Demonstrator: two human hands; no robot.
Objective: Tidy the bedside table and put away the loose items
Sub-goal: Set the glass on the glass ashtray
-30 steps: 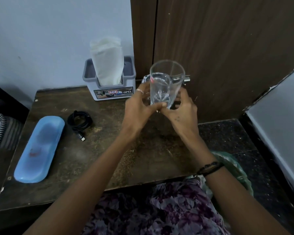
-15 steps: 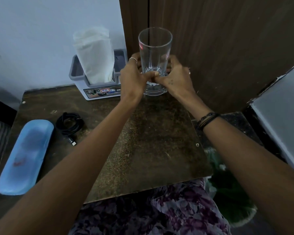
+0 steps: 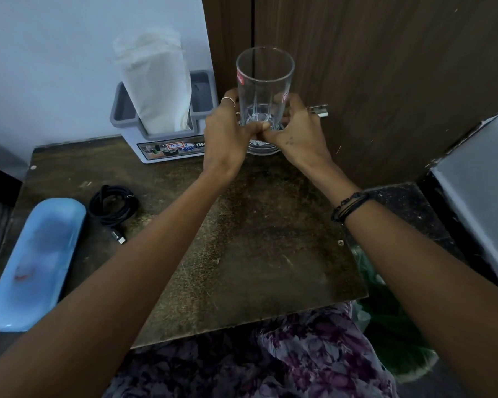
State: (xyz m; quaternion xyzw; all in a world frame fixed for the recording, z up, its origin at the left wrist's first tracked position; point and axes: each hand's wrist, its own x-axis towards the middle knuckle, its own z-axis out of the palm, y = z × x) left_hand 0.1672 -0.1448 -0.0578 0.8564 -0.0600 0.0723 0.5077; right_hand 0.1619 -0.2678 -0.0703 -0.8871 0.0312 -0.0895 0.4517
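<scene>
A tall clear drinking glass (image 3: 265, 81) stands upright at the back of the brown bedside table (image 3: 256, 239), close to the wooden door. My left hand (image 3: 226, 133) and my right hand (image 3: 296, 130) both wrap around its lower part, thumbs meeting in front. The glass base touches or nearly touches the tabletop; my fingers hide most of it. A coiled black cable (image 3: 112, 206) lies at the left of the table, and a light blue oblong case (image 3: 38, 259) sits at the left edge.
A grey organizer box (image 3: 167, 145) holding a white folded bag (image 3: 156, 81) stands at the back, just left of the glass. A metal door handle (image 3: 318, 109) sticks out behind my right hand. A green bag (image 3: 391, 326) lies on the dark floor at the right.
Both hands carried the glass from mid-air over the table centre toward the back, turned it upright and lowered it to the tabletop by the door. Since half a second ago little has shifted.
</scene>
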